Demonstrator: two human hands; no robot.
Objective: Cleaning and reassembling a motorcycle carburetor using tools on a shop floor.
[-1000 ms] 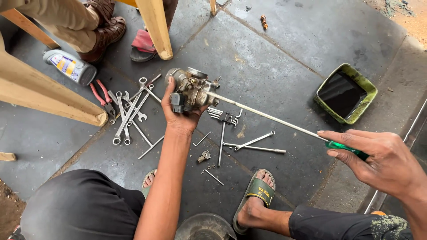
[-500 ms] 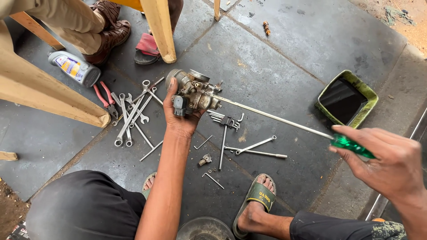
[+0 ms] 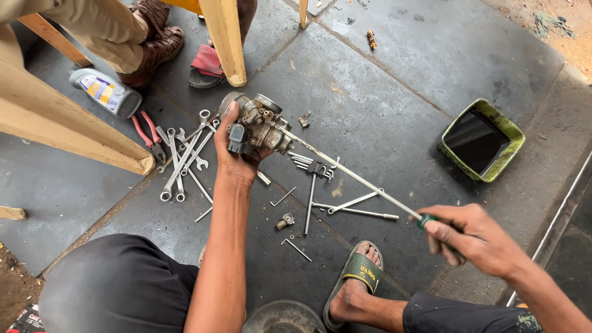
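Note:
My left hand (image 3: pixel 233 161) grips a greasy metal carburetor (image 3: pixel 257 123), held out above the floor. My right hand (image 3: pixel 478 237) is closed around the green handle of a long screwdriver (image 3: pixel 354 176). Its thin shaft runs up and left, and its tip meets the right side of the carburetor. Below the carburetor, loose hex keys and small metal bits (image 3: pixel 320 191) lie scattered on the dark stone floor.
Several spanners (image 3: pixel 182 161) and red-handled pliers (image 3: pixel 147 132) lie left of my arm. A spray can (image 3: pixel 105 92) rests by another person's brown shoes (image 3: pixel 154 40) and wooden furniture legs (image 3: pixel 225 40). A green tray of dark liquid (image 3: pixel 482 140) sits at right. My sandalled foot (image 3: pixel 357 277) is below.
My right hand has dropped lower and shifted slightly left with the screwdriver. The carburetor in my left hand stays in about the same place.

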